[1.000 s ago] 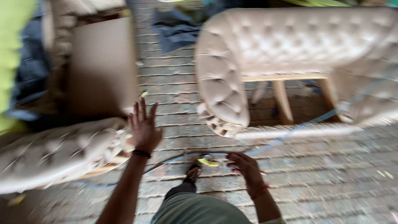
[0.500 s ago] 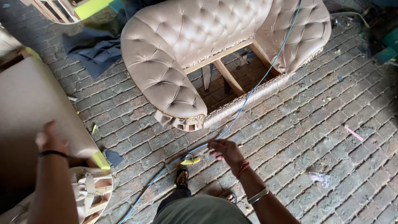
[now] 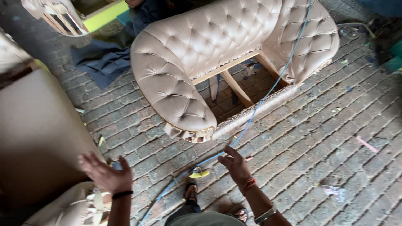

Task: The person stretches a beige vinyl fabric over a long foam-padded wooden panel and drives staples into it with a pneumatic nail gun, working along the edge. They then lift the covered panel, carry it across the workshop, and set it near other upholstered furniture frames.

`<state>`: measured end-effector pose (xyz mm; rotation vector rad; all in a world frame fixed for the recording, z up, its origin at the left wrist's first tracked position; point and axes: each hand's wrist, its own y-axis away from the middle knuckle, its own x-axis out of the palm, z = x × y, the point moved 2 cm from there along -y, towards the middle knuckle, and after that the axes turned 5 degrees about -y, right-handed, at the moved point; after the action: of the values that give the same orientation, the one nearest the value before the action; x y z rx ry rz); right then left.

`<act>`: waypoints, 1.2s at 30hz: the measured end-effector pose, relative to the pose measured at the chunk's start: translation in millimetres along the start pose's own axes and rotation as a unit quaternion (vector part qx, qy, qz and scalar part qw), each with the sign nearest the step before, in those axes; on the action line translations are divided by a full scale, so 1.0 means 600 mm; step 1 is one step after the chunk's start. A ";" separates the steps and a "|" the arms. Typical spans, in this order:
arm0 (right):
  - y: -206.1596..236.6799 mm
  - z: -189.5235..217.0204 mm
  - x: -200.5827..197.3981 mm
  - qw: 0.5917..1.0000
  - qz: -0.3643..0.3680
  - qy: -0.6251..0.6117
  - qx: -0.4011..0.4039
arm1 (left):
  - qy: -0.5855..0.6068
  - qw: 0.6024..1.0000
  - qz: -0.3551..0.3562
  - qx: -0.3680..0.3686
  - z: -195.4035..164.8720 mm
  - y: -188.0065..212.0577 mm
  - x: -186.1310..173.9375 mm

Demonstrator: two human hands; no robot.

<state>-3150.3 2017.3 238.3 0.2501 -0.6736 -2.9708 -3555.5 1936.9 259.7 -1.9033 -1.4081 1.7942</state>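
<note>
Head view: left hand spread, grip released; right hand fingers extended, empty, beside blue hose.

left hand: spread open, empty, over edge of brown board | right hand: open, fingers apart, empty, just beside blue cord | cord runs across brick floor and over tufted beige sofa frame | yellow scrap near sandalled foot

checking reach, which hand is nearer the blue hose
Right. The right hand is beside the blue hose, possibly touching it; the left hand is well off, by the brown panel.
</note>
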 end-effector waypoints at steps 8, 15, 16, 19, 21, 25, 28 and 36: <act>0.005 0.019 0.045 0.998 0.011 -0.026 0.054 | 0.280 0.952 0.114 -0.050 -0.064 0.003 0.062; 0.062 -0.059 0.016 0.992 -0.090 -0.066 0.053 | 0.424 0.695 0.432 -0.389 -0.089 0.094 0.136; 0.081 -0.078 0.009 0.990 -0.109 -0.051 0.069 | 0.467 0.604 0.493 -0.418 -0.094 0.108 0.141; 0.135 -0.127 -0.015 0.981 -0.159 -0.045 0.100 | 0.436 0.536 0.600 -0.403 -0.118 0.145 0.145; 0.177 -0.151 -0.027 0.968 -0.201 -0.104 0.110 | 0.412 0.527 0.642 -0.375 -0.146 0.167 0.140; 0.240 -0.170 -0.043 0.954 -0.232 -0.120 0.145 | 0.430 0.492 0.680 -0.332 -0.203 0.196 0.115; 0.277 -0.170 -0.042 0.955 -0.235 -0.119 0.138 | 0.443 0.480 0.694 -0.302 -0.216 0.213 0.080; 0.440 -0.238 -0.044 0.914 -0.302 -0.265 0.053 | 0.390 0.476 0.750 -0.243 -0.159 0.328 -0.036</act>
<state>-3086.6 1722.7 229.7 -0.4551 -0.9551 -3.6352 -3372.6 1859.2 166.2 -3.8782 0.6006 -0.0551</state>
